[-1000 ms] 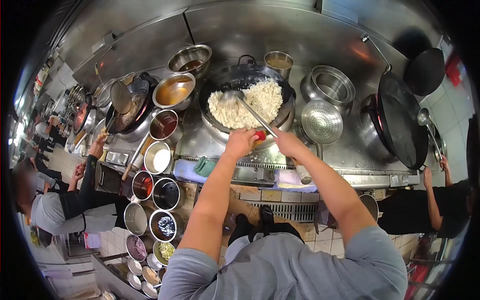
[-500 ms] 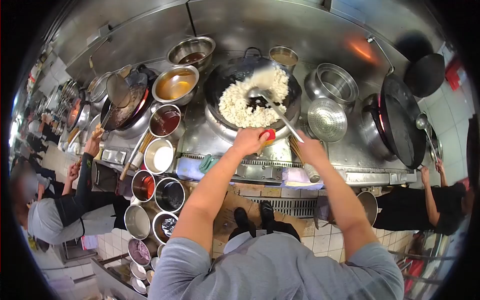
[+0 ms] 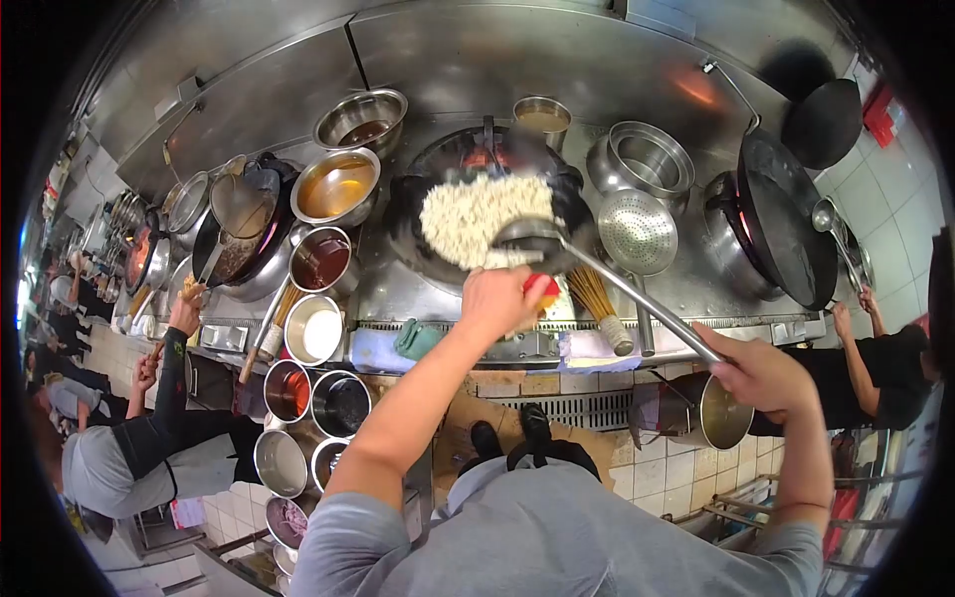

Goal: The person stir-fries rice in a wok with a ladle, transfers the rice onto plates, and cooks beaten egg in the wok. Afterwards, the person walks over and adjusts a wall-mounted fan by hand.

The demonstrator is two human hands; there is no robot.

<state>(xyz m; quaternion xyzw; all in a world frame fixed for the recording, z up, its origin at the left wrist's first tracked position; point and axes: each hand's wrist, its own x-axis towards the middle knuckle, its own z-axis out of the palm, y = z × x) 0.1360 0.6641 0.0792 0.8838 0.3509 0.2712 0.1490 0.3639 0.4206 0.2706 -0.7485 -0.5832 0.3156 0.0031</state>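
Note:
A black wok (image 3: 403, 224) holds a heap of white, clumpy food (image 3: 477, 214) that looks like rice. My left hand (image 3: 502, 298) is closed at the wok's near edge, with a red and yellow cloth-like piece (image 3: 543, 289) beside its fingers. The wok's handle is hidden under that hand. Off to the right, my right hand (image 3: 766, 373) wraps round the end of a long metal ladle (image 3: 637, 294). The ladle's bowl is over the near right of the wok, against the food. Behind the food, the far part of the wok is blurred, with a reddish glow.
Metal bowls (image 3: 338, 187) and sauce pots (image 3: 323, 259) line the left. A perforated strainer (image 3: 638, 232), nested pots (image 3: 649, 159) and a bamboo brush (image 3: 594, 303) stand right of the wok. Another wok (image 3: 791, 224) tilts farther right. One person (image 3: 149, 448) works at left, another (image 3: 865, 383) at right.
My right hand has moved right and toward me, drawing the ladle back. The food has shifted into a more compact heap, and the wok has moved with my left hand still at its edge.

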